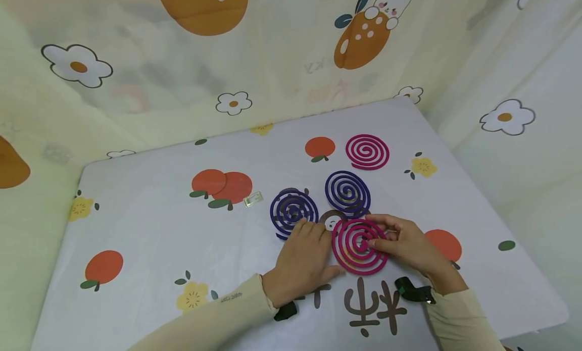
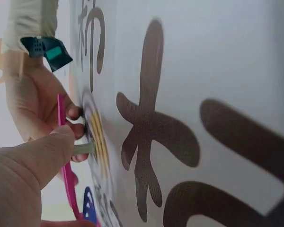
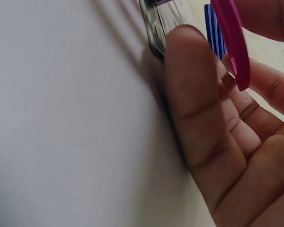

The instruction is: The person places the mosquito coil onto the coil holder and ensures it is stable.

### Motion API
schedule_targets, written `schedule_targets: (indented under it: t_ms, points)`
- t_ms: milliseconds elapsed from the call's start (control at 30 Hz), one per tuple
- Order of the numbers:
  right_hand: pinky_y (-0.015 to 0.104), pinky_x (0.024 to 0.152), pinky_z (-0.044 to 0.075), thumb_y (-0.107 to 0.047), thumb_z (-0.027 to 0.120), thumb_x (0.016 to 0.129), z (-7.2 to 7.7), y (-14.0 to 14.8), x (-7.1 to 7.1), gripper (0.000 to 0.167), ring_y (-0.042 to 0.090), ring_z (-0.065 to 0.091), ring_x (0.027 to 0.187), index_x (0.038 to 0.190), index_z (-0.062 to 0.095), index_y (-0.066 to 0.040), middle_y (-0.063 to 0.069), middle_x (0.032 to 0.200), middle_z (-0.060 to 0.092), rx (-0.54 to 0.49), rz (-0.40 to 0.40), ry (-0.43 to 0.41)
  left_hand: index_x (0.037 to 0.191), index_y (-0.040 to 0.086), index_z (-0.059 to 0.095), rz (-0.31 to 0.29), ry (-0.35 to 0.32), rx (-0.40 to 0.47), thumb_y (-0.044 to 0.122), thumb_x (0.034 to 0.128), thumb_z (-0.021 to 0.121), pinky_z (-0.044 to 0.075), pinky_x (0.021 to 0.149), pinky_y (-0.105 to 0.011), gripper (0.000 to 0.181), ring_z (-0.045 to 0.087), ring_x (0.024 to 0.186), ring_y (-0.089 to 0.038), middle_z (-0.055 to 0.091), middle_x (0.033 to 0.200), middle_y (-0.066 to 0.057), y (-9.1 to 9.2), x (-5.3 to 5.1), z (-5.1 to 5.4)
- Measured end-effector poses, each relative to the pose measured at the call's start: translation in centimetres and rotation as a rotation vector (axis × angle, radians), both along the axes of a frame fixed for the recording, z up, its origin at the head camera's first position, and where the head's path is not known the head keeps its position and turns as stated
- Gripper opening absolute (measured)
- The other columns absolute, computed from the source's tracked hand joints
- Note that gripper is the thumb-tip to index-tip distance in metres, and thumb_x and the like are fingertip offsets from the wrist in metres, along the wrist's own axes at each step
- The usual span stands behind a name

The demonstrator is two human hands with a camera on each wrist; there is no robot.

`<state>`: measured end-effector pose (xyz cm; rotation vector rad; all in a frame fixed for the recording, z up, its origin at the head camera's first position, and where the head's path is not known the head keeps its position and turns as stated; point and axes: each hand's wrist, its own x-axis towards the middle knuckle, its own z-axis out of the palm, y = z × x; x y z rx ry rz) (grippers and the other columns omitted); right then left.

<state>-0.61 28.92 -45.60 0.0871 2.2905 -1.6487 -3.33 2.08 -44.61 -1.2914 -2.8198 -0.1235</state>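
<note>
A pink mosquito coil (image 1: 360, 246) is held up off the table, tilted edge-on in the left wrist view. At its left edge is my left hand (image 1: 305, 257), thumb against the coil, fingers above a dark blue coil (image 1: 294, 209). My right hand (image 1: 411, 245) grips the right side, its thumb reaching to the middle. A thin greenish strip (image 2: 83, 149) shows between the held coil and the table. In the right wrist view a flat dark-edged piece (image 3: 154, 30) lies by the right thumb tip; its kind is unclear.
Behind the hands lie another dark blue coil (image 1: 347, 193) and, farther back, a second pink coil (image 1: 367, 152). A small shiny greenish plate (image 1: 253, 199) lies to the left. The printed cloth-covered table (image 1: 150, 230) is bounded by hanging curtains (image 1: 273, 48).
</note>
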Motion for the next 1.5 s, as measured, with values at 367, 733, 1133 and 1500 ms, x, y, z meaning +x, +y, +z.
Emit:
schedule_targets:
  t_ms: [367, 733, 1133, 1500]
  points:
    - [0.026, 0.083, 0.06, -0.014, 0.091, 0.081, 0.6, 0.2, 2.2, 0.098, 0.027, 0.071, 0.107, 0.161, 0.036, -0.002, 0.027, 0.151, 0.051, 0.058, 0.037, 0.064, 0.129, 0.007, 0.067, 0.026, 0.014, 0.059, 0.076, 0.0849, 0.068, 0.033, 0.123, -0.048, 0.082, 0.06, 0.126, -0.024, 0.067, 0.128, -0.008, 0.4, -0.1, -0.9]
    - [0.029, 0.082, 0.06, -0.008, 0.092, 0.077, 0.5, 0.6, 2.5, 0.094, 0.033, 0.061, 0.111, 0.157, 0.042, -0.001, 0.024, 0.146, 0.053, 0.112, 0.105, 0.156, 0.128, 0.009, 0.069, 0.018, 0.019, 0.064, 0.075, 0.0857, 0.068, 0.033, 0.122, -0.049, 0.078, 0.061, 0.125, -0.022, 0.068, 0.126, -0.006, 0.8, -0.2, -1.0]
    - [0.026, 0.085, 0.058, -0.01, 0.091, 0.079, 0.5, 1.1, 2.4, 0.091, 0.029, 0.066, 0.107, 0.155, 0.043, 0.002, 0.026, 0.146, 0.053, 0.171, 0.112, 0.191, 0.125, 0.009, 0.069, 0.014, 0.022, 0.056, 0.074, 0.0861, 0.068, 0.033, 0.122, -0.05, 0.076, 0.061, 0.125, -0.023, 0.068, 0.126, -0.006, 1.6, -0.1, -1.2]
    - [0.027, 0.081, 0.059, -0.015, 0.093, 0.078, 0.8, 1.1, 2.6, 0.092, 0.026, 0.065, 0.103, 0.154, 0.045, 0.002, 0.024, 0.145, 0.055, 0.233, 0.089, 0.213, 0.13, 0.01, 0.067, 0.02, -0.012, 0.043, 0.074, 0.0875, 0.066, 0.031, 0.123, -0.053, 0.077, 0.059, 0.129, -0.024, 0.067, 0.13, -0.007, 1.7, 0.0, -1.2]
